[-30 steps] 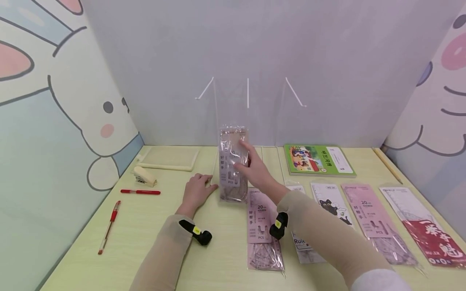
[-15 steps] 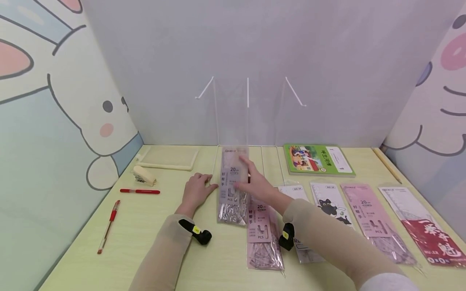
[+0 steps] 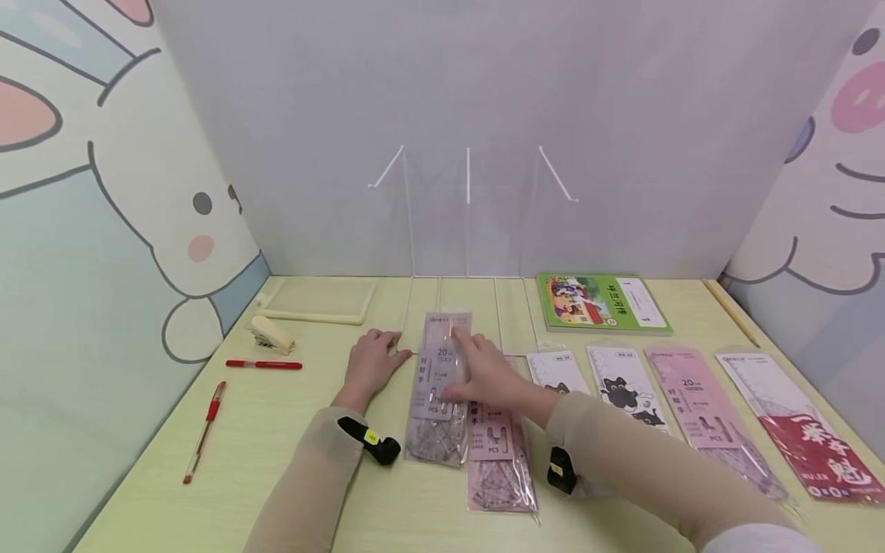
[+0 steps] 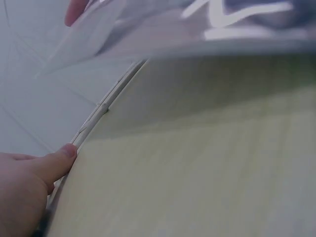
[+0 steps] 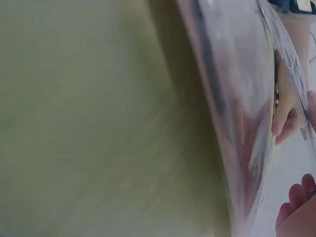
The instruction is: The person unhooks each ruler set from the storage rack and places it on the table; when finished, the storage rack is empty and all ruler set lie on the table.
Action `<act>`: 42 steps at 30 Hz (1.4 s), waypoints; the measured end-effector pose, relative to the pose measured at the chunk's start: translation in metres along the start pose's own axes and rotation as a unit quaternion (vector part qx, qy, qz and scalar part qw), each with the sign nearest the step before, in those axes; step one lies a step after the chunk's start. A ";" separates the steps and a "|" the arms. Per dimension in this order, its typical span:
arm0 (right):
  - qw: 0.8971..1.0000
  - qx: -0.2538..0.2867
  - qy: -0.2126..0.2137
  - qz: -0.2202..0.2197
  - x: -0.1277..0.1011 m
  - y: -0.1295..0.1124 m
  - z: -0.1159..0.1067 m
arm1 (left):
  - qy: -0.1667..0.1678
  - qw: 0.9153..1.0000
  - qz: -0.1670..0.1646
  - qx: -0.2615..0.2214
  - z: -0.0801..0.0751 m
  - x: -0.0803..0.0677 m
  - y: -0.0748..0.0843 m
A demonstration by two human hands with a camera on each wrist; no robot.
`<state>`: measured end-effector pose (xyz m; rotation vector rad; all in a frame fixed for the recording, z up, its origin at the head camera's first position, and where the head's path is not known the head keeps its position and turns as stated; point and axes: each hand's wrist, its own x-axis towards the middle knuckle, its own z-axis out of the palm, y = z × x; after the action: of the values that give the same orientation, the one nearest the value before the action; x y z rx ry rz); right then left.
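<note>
My right hand (image 3: 487, 376) grips a purple ruler set in a clear plastic sleeve (image 3: 432, 384) by its right edge. The set is held above the table, partly over a pink ruler set (image 3: 499, 488). Behind it stands a white wire display rack (image 3: 469, 177) with three bare prongs. My left hand (image 3: 371, 365) holds the front left corner of the rack's base; in the left wrist view its thumb (image 4: 64, 153) lies on the wire. The right wrist view shows the sleeve (image 5: 247, 148) from close by, with fingers of my right hand (image 5: 301, 212) at the edge.
To the right lie cat-print ruler packs (image 3: 625, 388), another pink set (image 3: 694, 399) and a red-and-white pack (image 3: 816, 438). A green book (image 3: 601, 303) and a pencil (image 3: 733, 311) lie behind. A stapler (image 3: 273, 334), red pens (image 3: 264, 364) and a mesh pouch (image 3: 318, 298) are at left.
My right hand has brought the purple ruler set down and toward me, away from the rack, so it now overlaps the pink set's left edge. My left hand has stayed at the rack.
</note>
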<state>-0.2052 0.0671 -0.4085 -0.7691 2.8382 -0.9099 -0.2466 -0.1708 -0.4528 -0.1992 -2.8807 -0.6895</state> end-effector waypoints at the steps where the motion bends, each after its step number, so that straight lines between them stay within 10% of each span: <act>1: 1.000 -0.023 -0.004 -0.003 -0.002 -0.001 0.002 | 0.000 1.000 0.000 0.000 0.000 0.000 0.000; 13: 0.986 -0.149 -0.076 -0.009 -0.014 -0.017 0.015 | -0.007 1.000 -0.004 -0.002 -0.001 -0.002 -0.002; 42: 0.985 -0.150 -0.084 -0.001 -0.016 -0.017 0.021 | -0.014 1.000 -0.008 -0.012 -0.004 -0.002 0.002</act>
<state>-0.1794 0.0519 -0.4174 -0.8306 2.8549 -0.3969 -0.2439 -0.1709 -0.4486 -0.1903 -2.9048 -0.7313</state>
